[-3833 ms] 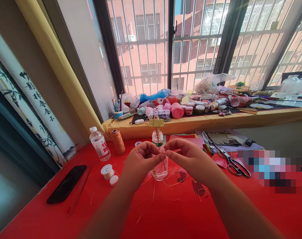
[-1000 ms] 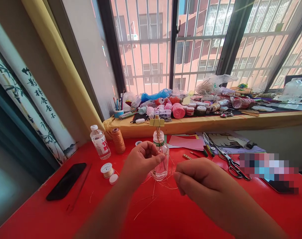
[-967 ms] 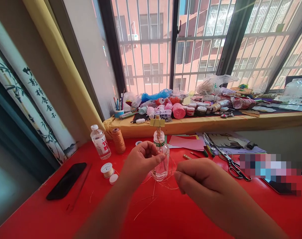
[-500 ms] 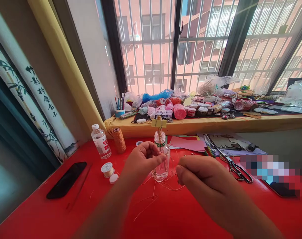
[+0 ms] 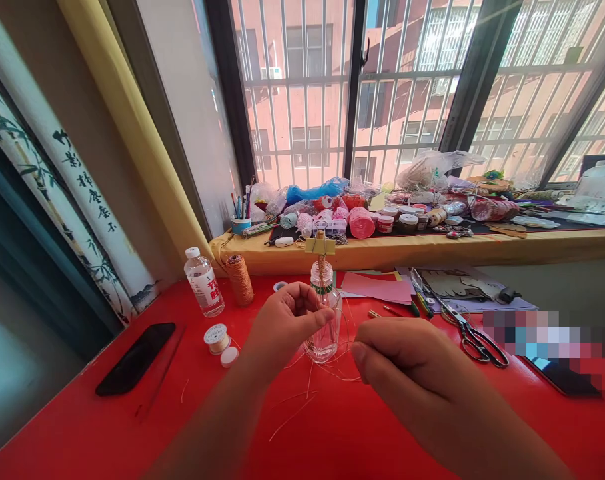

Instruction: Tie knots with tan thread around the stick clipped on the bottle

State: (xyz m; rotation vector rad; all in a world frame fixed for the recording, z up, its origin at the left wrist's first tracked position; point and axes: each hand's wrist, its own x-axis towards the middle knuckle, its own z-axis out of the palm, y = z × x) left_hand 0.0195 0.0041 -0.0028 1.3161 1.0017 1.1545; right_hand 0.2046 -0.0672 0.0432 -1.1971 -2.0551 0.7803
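Note:
A clear glass bottle [image 5: 332,330] stands upright on the red table. A yellow binder clip [image 5: 320,247] sits above its mouth, holding a bundle of tan cord [image 5: 322,272] that hangs down the front. My left hand [image 5: 292,320] is just in front of the bottle, thumb and fingertips pinched on thin cord strands. To the right of the bottle, my right hand [image 5: 407,353] is closed with thumb against forefinger, and a fine strand of cord runs to its fingertips. Loose cord ends [image 5: 307,383] spread over the table around the bottle's base.
Left of my hands are a spool of cream thread [image 5: 216,339], a white cap [image 5: 229,357], an orange twine cone [image 5: 240,280], a plastic bottle [image 5: 205,283] and a black phone [image 5: 135,359]. Scissors [image 5: 475,333] and pink paper [image 5: 377,287] lie right. Craft supplies crowd the sill [image 5: 282,253].
My right hand has shifted slightly down, uncovering a small wooden peg behind it. The left hand keeps its pinch in front of the bottle. The view has moved very slightly.

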